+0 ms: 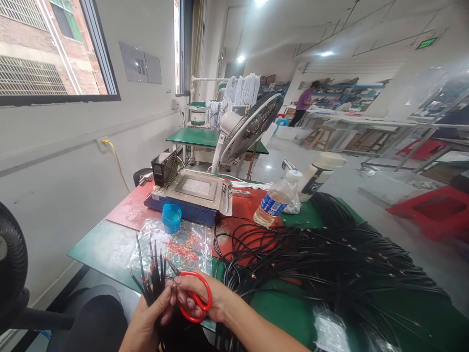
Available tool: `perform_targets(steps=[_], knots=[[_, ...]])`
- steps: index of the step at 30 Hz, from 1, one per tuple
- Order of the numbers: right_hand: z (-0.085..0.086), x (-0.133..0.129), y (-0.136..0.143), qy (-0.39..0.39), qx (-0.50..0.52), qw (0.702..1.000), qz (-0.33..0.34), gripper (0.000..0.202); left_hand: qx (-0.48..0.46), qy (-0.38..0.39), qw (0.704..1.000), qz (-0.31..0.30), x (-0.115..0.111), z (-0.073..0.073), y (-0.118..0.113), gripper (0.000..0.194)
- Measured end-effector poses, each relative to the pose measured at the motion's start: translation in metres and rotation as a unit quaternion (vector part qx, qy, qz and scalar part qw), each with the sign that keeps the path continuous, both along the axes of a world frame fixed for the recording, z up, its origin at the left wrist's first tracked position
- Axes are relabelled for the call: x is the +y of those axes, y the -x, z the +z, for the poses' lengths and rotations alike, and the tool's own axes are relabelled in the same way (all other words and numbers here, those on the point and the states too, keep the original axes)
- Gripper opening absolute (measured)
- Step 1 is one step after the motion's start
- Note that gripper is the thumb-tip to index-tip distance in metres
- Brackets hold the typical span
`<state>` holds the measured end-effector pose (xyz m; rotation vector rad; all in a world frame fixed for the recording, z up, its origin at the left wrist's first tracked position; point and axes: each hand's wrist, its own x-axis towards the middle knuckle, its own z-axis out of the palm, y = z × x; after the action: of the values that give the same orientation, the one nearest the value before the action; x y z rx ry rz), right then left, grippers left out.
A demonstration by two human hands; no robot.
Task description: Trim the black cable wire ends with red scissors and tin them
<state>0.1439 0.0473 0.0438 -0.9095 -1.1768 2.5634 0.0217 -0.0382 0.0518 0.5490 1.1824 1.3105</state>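
Note:
My left hand is closed around a bundle of black cables, their stripped ends pointing up, a few with reddish tips. Right beside it, my right hand grips a pair of scissors with red handles, the short blades angled up and left by the cables. The fingers of both hands meet near the cables, and what lies between them is too small to make out. Beyond the hands, red and yellow scraps are scattered on a clear plastic bag.
A blue cup stands before a blue-sided machine with a small fan. Many black cables cover the right of the table. A bottle and a thermos stand behind. A person is far back.

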Motion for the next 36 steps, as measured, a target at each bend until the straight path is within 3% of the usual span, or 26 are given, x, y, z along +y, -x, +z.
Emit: perform_targets(steps=[5,14,23,29,36], knots=[[-0.003,-0.001,0.001,-0.034,0.02,0.998,-0.043,0.051,0.04,0.013,0.999,0.004,-0.001,-0.002,0.0,0.035],[0.0,-0.005,0.003,-0.121,0.042,0.99,-0.059,0.051,0.068,0.002,0.998,0.014,-0.001,-0.005,0.002,0.035],[0.001,-0.005,0.0,-0.331,-0.031,0.939,-0.083,0.039,-0.016,0.029,0.998,0.061,0.0,-0.008,0.0,0.038],[0.001,-0.005,0.003,-0.154,0.046,0.984,-0.082,0.047,-0.002,0.019,0.999,0.039,0.001,-0.01,0.0,0.034],[-0.001,-0.005,0.005,-0.123,0.053,0.987,-0.093,0.047,0.01,0.032,0.999,0.029,0.001,-0.007,-0.001,0.036]])
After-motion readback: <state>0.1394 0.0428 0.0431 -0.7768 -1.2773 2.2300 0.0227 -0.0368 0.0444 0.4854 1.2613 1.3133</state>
